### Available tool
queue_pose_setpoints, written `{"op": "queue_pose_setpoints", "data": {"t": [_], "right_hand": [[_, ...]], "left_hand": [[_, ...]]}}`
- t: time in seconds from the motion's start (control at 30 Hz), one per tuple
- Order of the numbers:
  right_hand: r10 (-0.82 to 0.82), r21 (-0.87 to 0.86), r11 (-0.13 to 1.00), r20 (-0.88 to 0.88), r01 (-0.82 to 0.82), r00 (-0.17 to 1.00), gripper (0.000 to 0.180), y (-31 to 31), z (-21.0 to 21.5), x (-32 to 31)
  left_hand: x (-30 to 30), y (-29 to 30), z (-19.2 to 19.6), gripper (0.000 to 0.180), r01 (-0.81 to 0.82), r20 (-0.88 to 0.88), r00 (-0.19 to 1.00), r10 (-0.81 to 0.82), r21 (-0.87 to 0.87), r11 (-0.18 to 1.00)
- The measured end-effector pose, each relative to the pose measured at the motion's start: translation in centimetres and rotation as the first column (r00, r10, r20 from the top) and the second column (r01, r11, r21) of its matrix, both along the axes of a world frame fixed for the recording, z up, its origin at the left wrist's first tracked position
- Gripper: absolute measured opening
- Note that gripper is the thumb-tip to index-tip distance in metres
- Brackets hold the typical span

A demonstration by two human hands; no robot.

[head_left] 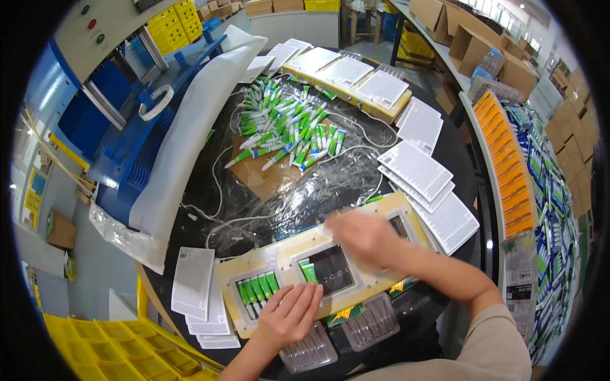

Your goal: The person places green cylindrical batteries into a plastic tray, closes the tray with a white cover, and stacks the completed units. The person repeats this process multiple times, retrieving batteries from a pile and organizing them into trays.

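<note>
A cream-yellow fixture (243,328) with framed windows lies tilted across the black table in front of me. Its left window holds a row of green tubes (259,287); two more green tubes (309,271) lie at the left side of the middle window. My left hand (293,315) rests on the fixture between these windows, fingers stretched out, fingertips near the lower ends of the two tubes. Over the right part of the fixture, my right hand (363,239) is smeared by motion and partly covers the right window. Whether it holds anything does not show.
A heap of green-and-white tubes (289,124) lies beyond the fixture on cardboard. White cards (194,282) are stacked left and right. Transparent blister trays (372,320) sit at the near edge. A second fixture (356,79) stands at the back. Blue machinery (127,140) flanks the left.
</note>
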State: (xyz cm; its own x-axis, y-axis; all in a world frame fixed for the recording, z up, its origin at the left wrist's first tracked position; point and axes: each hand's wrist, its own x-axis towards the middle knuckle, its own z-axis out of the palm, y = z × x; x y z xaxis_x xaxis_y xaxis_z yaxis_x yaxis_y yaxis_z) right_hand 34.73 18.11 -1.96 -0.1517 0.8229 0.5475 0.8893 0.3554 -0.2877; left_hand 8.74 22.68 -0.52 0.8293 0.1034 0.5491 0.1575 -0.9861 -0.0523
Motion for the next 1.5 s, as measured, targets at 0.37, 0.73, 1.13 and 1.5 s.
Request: {"op": "queue_pose_setpoints", "data": {"t": [0.37,0.73,1.13,1.5], "right_hand": [[-0.197,-0.103,0.954,0.499,0.283,0.844,0.004,15.0,-2.4,8.9],[0.102,0.207,0.962,0.327,-0.176,0.940,0.022,-6.8,1.5,-1.6],[0.203,0.219,0.928,0.385,-0.303,0.900,0.019,-7.0,-0.8,-3.2],[0.126,0.118,0.977,0.350,-0.177,0.928,0.030,-7.0,-1.0,-4.1]], "left_hand": [[1.2,-0.7,-1.2,0.027,0.034,-0.136,0.990,-0.028,0.041,0.999],[1.5,-0.5,-2.9,0.038,-0.020,-0.201,0.979,-0.004,-0.120,0.993],[0.2,-1.4,-3.6,0.044,-0.100,-0.248,0.967,0.064,-0.135,0.986],[0.1,-1.3,-3.5,0.043,-0.106,-0.266,0.962,0.065,-0.143,0.984]]}}
